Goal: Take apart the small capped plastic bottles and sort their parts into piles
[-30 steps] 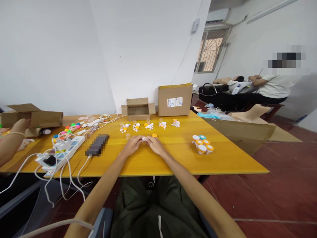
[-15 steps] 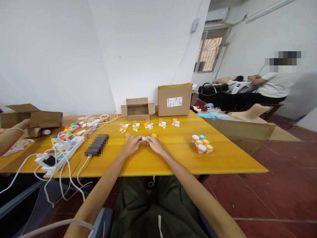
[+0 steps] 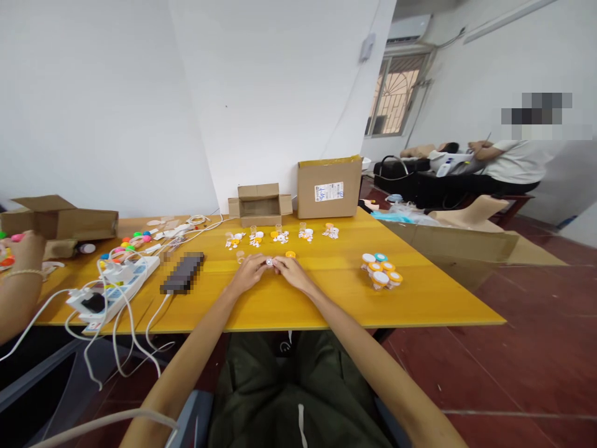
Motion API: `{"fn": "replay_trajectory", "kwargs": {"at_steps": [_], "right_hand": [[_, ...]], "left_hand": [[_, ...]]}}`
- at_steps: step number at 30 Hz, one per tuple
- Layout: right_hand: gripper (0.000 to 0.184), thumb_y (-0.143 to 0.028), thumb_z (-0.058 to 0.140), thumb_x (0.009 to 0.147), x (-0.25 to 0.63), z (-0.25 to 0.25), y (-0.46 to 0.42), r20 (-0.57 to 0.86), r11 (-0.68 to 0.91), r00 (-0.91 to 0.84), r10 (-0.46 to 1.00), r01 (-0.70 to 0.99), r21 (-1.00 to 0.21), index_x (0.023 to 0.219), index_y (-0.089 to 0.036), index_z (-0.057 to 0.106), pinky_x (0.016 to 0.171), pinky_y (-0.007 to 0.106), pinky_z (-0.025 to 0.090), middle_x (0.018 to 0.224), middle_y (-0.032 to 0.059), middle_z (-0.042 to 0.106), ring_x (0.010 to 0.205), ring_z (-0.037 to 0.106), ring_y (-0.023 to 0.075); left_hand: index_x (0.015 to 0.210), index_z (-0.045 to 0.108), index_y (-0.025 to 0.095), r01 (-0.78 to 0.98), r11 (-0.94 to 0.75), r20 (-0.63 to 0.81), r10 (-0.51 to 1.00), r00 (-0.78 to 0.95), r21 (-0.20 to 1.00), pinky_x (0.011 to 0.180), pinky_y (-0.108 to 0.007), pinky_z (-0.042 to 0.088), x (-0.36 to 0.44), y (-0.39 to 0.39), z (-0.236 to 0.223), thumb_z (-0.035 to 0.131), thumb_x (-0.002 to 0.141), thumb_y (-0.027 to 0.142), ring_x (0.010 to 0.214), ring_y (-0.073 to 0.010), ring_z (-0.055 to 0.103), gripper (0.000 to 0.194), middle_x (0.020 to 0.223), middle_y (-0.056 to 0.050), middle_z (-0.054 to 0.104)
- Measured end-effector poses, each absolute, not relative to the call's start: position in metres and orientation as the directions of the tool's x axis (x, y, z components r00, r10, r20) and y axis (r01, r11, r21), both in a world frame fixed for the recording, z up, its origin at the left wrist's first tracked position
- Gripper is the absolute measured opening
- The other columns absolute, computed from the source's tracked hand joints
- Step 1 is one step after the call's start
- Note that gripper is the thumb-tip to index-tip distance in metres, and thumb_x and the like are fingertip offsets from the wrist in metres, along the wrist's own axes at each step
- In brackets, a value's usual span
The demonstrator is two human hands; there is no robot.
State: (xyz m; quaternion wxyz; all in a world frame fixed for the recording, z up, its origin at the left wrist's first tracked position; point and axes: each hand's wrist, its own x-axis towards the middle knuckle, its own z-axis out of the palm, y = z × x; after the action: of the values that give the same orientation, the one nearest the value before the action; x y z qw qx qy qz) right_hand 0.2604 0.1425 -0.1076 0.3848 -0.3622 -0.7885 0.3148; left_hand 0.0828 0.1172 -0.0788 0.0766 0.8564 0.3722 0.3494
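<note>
Over the middle of the table, my left hand (image 3: 250, 272) and my right hand (image 3: 290, 272) meet fingertip to fingertip. Both are closed on a small white round piece with dark spots (image 3: 269, 262); its exact kind is too small to make out. A clear little jar (image 3: 240, 256) stands just beyond my left hand. Past my right fingers lies an orange ring-shaped lid (image 3: 290, 254). Farther back is a row of clear jars, with small white pieces (image 3: 282, 237) and orange lids in loose heaps beside them.
Capped jars (image 3: 381, 278) with orange, white and teal lids cluster on the right. A phone (image 3: 183, 272), a power strip (image 3: 124, 292) and tangled white cables lie left. Cardboard boxes (image 3: 330, 186) stand at the back. A co-worker's hand (image 3: 28, 249) holds bright balls at far left.
The white piece has turned slightly and shifted a little left between my fingertips. At far left, the co-worker's hand has come out of the box with colourful balls.
</note>
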Motion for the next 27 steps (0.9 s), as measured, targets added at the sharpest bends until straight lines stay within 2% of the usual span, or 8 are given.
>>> {"fn": "replay_trajectory", "kwargs": {"at_steps": [6, 13, 27], "right_hand": [[0.034, -0.034, 0.043, 0.098, 0.2605, -0.1088, 0.143, 0.393, 0.549, -0.44, 0.807, 0.316, -0.774, 0.068, -0.021, 0.054, 0.066, 0.024, 0.041, 0.065, -0.0021, 0.06, 0.065, 0.056, 0.015], [0.034, -0.034, 0.041, 0.099, 0.2607, -0.1087, 0.1423, 0.391, 0.542, -0.432, 0.813, 0.316, -0.779, 0.072, -0.021, 0.058, 0.067, 0.024, 0.042, 0.067, -0.0015, 0.062, 0.066, 0.057, 0.0151], [0.039, -0.038, 0.04, 0.101, 0.2577, -0.1101, 0.1423, 0.384, 0.527, -0.407, 0.829, 0.338, -0.78, 0.079, -0.02, 0.066, 0.067, 0.024, 0.044, 0.067, -0.0009, 0.064, 0.066, 0.06, 0.0156]], "left_hand": [[0.086, 0.067, 0.02, 0.596, -0.728, 0.542, 0.669, 0.51, 0.338, 0.073, -0.029, 0.047, 0.0824, 0.1167, -0.0788, 0.047, 0.099, 0.025, 0.075, -0.0172, 0.059, 0.025, 0.077, -0.003, 0.064], [0.084, 0.064, 0.021, 0.64, -0.716, 0.539, 0.668, 0.513, 0.278, 0.074, -0.03, 0.047, 0.0827, 0.1186, -0.0812, 0.042, 0.101, 0.026, 0.076, -0.0177, 0.059, 0.027, 0.078, -0.003, 0.063], [0.084, 0.059, 0.021, 0.675, -0.725, 0.552, 0.622, 0.556, 0.137, 0.076, -0.03, 0.045, 0.0835, 0.1208, -0.0858, 0.038, 0.1, 0.016, 0.078, -0.0183, 0.058, 0.027, 0.08, -0.003, 0.061]]}}
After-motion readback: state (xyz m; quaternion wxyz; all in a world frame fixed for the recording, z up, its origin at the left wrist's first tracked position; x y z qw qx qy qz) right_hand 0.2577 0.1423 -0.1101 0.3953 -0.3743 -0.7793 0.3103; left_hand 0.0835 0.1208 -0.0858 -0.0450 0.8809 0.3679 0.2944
